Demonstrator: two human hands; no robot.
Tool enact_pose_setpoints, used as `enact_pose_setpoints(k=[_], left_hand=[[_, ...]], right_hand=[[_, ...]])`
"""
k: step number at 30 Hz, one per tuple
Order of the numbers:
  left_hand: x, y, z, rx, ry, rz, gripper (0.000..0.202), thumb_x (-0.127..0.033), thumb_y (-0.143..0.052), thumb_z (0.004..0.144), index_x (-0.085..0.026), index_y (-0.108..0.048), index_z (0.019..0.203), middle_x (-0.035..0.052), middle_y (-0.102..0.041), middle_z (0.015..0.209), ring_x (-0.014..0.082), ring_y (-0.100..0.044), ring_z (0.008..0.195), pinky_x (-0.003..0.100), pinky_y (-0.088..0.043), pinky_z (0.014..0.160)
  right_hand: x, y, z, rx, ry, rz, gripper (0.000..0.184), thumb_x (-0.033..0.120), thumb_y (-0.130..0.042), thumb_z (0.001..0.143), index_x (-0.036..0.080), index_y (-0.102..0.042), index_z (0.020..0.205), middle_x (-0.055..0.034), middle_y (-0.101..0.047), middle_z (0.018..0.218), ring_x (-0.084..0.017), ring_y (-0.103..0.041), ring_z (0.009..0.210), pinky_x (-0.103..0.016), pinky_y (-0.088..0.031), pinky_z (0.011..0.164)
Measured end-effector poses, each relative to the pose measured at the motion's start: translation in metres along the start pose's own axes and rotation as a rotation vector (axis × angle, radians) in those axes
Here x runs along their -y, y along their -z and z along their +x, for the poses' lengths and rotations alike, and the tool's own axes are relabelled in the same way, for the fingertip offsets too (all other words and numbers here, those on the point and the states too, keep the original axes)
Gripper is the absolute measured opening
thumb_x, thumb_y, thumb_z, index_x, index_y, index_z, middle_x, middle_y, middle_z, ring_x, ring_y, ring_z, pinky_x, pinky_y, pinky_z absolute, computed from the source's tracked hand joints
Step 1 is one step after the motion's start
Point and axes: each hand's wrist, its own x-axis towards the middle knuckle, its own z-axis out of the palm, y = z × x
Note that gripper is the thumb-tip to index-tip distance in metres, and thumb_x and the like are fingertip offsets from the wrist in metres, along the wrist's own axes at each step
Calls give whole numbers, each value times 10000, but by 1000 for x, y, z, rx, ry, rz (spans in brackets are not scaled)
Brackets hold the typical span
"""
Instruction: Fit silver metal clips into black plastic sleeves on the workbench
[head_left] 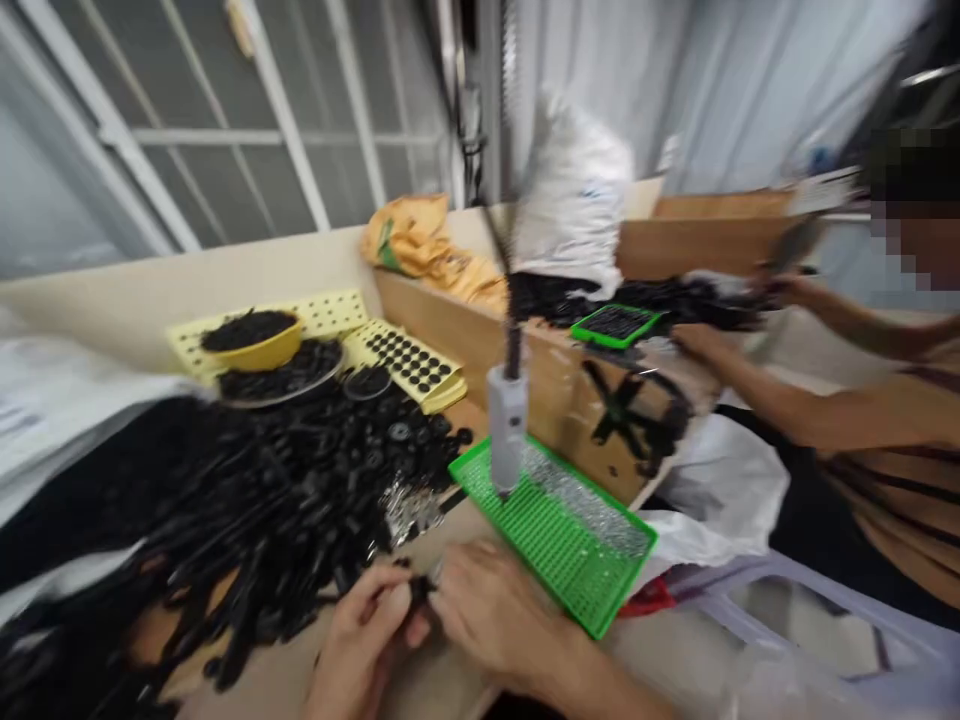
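My left hand (pixel 375 625) is closed, thumb and fingers pinching a small black part (pixel 421 588) at the table's front. My right hand (pixel 484 600) meets it from the other side, its fingers curled at the same part; blur and the fingers hide the part's exact shape. Just beyond my right hand lies a green perforated tray (pixel 555 570) with many tiny silvery pieces along its far side. A grey electric screwdriver (pixel 508 430) hangs upright over the tray's left end. Left of my hands spreads a large heap of black parts (pixel 300 490), with a pile of shiny metal pieces (pixel 411 508) at its edge.
A yellow bowl (pixel 259 345) of black parts and yellow trays (pixel 416 365) with round black pieces stand behind the heap. A wooden divider (pixel 450 310) separates a co-worker's side, where a person's hand (pixel 697 340) rests near a small green tray (pixel 616 325). White sack (pixel 570 190) stands behind.
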Motion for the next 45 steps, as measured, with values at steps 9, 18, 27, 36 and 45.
enact_pose_setpoints(k=[9, 18, 27, 36, 45], left_hand=[[-1, 7, -1, 94, 10, -201, 244, -368, -718, 668, -147, -631, 725, -11, -592, 596, 110, -542, 571, 205, -428, 562], [17, 8, 0, 67, 142, -311, 231, -347, -698, 685, -141, -611, 743, -1, -625, 537, 98, -518, 503, 201, -408, 530], [25, 15, -9, 38, 114, -264, 227, -348, -688, 687, -145, -610, 752, -4, -606, 571, 116, -532, 551, 216, -422, 551], [29, 33, -6, 190, -22, 260, 95, -201, -606, 730, -180, -672, 796, -6, -613, 642, 138, -517, 587, 223, -393, 560], [40, 24, -5, 201, -298, 622, 184, -118, -478, 809, -187, -632, 882, 52, -667, 862, 185, -607, 797, 275, -478, 742]], right_hand=[[2, -9, 3, -7, -37, 145, 329, 198, -210, 953, 211, -375, 669, 17, -462, 558, -131, -444, 490, -260, -325, 493], [-2, -28, -3, 47, 42, 118, 312, 175, -196, 940, 212, -374, 686, -1, -478, 591, -152, -447, 528, -285, -347, 536], [9, -30, -11, 191, -168, 487, 255, 210, -250, 942, 217, -382, 724, 20, -503, 626, -126, -499, 544, -243, -375, 513], [3, -41, -14, 312, -111, 262, 244, 208, -271, 938, 202, -418, 743, -11, -543, 704, -145, -528, 641, -258, -394, 586], [-17, -36, -9, 176, -207, 156, 227, 257, -338, 921, 215, -386, 703, -6, -510, 683, -147, -517, 593, -268, -396, 551]])
